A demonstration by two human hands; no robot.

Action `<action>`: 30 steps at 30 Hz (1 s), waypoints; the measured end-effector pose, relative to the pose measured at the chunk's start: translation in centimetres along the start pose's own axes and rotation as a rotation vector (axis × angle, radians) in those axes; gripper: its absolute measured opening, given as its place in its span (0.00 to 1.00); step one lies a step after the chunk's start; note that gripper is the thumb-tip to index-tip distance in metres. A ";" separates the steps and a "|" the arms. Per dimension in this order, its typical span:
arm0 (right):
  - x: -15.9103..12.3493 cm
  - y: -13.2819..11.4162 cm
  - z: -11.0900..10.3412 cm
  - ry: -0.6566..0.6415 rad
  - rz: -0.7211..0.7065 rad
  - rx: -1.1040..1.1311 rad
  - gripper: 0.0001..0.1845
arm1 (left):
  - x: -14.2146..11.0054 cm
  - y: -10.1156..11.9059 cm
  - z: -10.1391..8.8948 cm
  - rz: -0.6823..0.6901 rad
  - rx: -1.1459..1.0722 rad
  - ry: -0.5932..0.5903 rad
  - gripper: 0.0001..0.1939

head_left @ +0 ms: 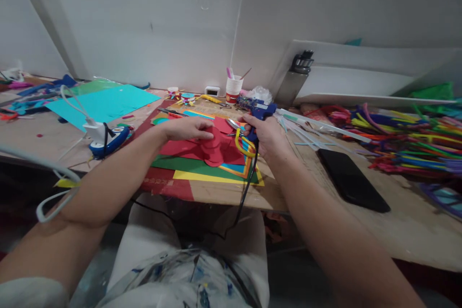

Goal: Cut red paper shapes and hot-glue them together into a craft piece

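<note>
My right hand (267,132) is wrapped round the grip of a blue glue gun (260,110). A long glue stick (325,126) sticks out behind the gun, and its black cord (246,192) drops over the table edge. My left hand (189,130) is closed with fingertips on a red paper piece (212,149), which looks curved and has rounded ends. Yellow-handled scissors (238,143) lie beside my right hand. Under both hands is a stack of coloured paper, with a green sheet (184,166) and a yellow sheet (202,177) showing at the front.
A black phone (352,180) and several fuzzy craft stems (404,139) lie to the right. Behind stand a paper cup (234,89) with brushes and a grey bottle (294,79). On the left are a turquoise sheet (108,103) and a blue power strip (111,143) with a white plug.
</note>
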State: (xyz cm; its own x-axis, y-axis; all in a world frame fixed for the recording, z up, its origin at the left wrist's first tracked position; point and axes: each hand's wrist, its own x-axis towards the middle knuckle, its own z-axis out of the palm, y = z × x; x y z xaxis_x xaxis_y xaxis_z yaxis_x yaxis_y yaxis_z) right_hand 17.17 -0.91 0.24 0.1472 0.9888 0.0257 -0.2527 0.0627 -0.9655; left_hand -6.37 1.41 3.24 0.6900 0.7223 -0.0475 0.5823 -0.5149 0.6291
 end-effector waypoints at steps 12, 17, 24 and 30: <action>-0.2 -0.1 0.4 0.019 0.001 -0.004 0.04 | 0.6 1.0 1.9 -0.057 0.297 -0.126 0.23; 0.0 0.0 0.1 0.008 -0.013 -0.020 0.04 | 0.5 1.3 2.1 -0.080 0.172 -0.126 0.28; 0.8 -1.7 -1.7 0.065 -0.072 -0.005 0.06 | 0.3 0.7 1.5 0.000 -0.088 -0.198 0.13; 3.8 -2.6 -6.1 0.275 -0.119 -0.188 0.06 | 0.2 0.0 1.0 -0.044 -0.695 0.078 0.18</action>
State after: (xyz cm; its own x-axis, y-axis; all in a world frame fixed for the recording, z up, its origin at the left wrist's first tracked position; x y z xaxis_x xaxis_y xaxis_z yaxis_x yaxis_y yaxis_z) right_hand 24.22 1.89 1.27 0.4239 0.9007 0.0952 -0.0411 0.1241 -0.9914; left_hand -5.78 1.09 2.51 0.6243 0.7799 -0.0446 0.1809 -0.0887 0.9795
